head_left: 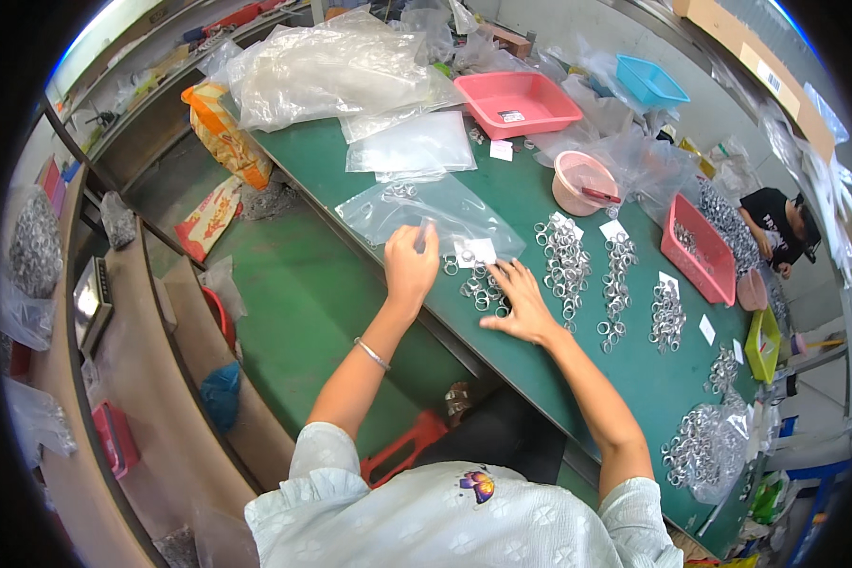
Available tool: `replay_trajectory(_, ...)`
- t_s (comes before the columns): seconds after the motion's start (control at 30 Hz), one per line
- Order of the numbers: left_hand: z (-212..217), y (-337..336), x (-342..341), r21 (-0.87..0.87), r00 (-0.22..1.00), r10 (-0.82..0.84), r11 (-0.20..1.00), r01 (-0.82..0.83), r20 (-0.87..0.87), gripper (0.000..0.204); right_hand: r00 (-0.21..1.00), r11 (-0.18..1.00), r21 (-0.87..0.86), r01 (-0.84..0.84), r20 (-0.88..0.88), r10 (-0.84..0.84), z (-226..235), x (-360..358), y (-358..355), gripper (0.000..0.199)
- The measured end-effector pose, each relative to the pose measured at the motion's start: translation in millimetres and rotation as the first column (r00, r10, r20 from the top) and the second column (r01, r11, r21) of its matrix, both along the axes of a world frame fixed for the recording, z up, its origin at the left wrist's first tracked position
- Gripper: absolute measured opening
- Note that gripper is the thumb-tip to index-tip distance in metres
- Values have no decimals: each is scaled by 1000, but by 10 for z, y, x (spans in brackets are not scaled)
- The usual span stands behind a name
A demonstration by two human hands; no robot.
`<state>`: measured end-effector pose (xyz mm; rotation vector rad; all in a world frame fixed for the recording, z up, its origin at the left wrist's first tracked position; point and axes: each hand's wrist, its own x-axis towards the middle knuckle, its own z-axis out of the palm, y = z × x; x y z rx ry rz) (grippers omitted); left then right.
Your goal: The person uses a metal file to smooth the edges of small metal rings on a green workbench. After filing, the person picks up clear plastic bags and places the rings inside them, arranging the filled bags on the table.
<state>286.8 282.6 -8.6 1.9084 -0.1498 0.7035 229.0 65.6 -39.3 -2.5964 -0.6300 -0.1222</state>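
My left hand (412,263) is closed at the near edge of a clear plastic bag (369,210), thumb and fingers pinching the film. A few metal rings (400,190) show in the bag. My right hand (523,305) lies with fingers spread over a small group of silvery metal rings (481,292) on the green table, touching some of them. A white paper slip (475,251) lies between the two hands, by the bag's near side. Farther right, rows of similar rings (566,265) run down the table, each with a white slip at its top.
A pink tray (516,104), a pink basket (584,185) and a red tray (699,248) stand toward the back and right. Clear bags (331,71) pile at the far left. At the right, another person (774,227) sits. A shelf (161,426) runs along my left.
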Motion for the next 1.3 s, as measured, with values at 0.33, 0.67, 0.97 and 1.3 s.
replay_trajectory(0.33, 24, -49, 234, -507, 1000, 9, 862, -20, -24, 23, 984, 996, -90, 30, 179, -13, 23, 149, 193, 58)
replay_trajectory(0.67, 40, -36, 219, -470, 996, -30, 882, -12, -82, 26, 982, 992, -125, -9, 187, 32, -28, 160, 239, 34)
replay_trajectory(0.97, 69, -2, 119, -403, 983, -90, 915, 19, -157, 25, 985, 982, -178, 67, 171, -36, -127, 135, 253, 32)
replay_trajectory(1.3, 94, 12, 112, -485, 967, -192, 870, 89, -167, 22, 989, 979, 152, 139, 33, -146, -25, 146, 195, 26)
